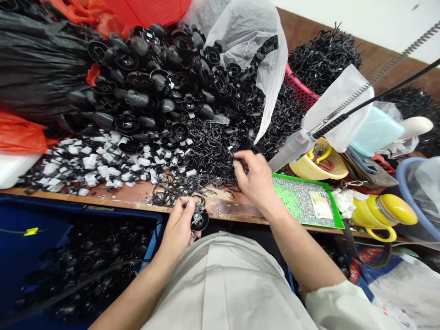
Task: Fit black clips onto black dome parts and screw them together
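Near the front edge of the wooden bench, my left hand [181, 224] is closed around a round black plastic part [200, 221] with a small metallic-looking piece in its middle. My right hand [253, 176] reaches over a heap of small black curved plastic pieces [216, 151], its thumb and forefinger pinched. A dark bit shows at those fingertips, too small to name. Between the hands lie thin black ring-like pieces [168, 190]. To the left is a spread of small white-and-black pieces [103, 165]. Behind them rises a pile of black plastic housings [137, 98].
A grey electric screwdriver [290, 146] hangs from a coiled cord at right. Beside it are a green tray [299, 201] of tiny screws, a yellow basket [319, 165] with tools and a yellow cup [381, 213]. A blue bin [30, 275] of black parts stands below left.
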Tool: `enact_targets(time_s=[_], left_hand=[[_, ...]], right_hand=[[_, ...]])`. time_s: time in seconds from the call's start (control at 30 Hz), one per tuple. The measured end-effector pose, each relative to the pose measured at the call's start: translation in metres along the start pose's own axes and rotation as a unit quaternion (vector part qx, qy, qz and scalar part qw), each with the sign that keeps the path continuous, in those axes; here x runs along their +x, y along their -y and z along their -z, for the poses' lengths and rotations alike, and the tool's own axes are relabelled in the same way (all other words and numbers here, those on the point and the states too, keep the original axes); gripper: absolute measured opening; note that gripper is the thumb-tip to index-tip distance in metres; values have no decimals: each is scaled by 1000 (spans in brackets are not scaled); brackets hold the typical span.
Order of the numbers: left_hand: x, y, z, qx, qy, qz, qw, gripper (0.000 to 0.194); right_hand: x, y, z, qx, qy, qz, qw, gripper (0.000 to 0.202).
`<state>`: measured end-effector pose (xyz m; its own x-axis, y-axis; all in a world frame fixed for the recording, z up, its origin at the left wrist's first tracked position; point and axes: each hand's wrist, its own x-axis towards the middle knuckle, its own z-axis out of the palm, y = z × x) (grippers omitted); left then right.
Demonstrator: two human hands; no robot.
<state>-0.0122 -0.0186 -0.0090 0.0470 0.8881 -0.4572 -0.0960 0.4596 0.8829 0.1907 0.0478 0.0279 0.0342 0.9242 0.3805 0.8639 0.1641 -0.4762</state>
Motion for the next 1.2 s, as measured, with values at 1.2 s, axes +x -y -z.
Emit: enact_targets(time_s=[1.2], left_hand=[[-8,-1,-18,-88,112,31,989,53]], right_hand=[[-64,18,15,152,251,119,949,59]])
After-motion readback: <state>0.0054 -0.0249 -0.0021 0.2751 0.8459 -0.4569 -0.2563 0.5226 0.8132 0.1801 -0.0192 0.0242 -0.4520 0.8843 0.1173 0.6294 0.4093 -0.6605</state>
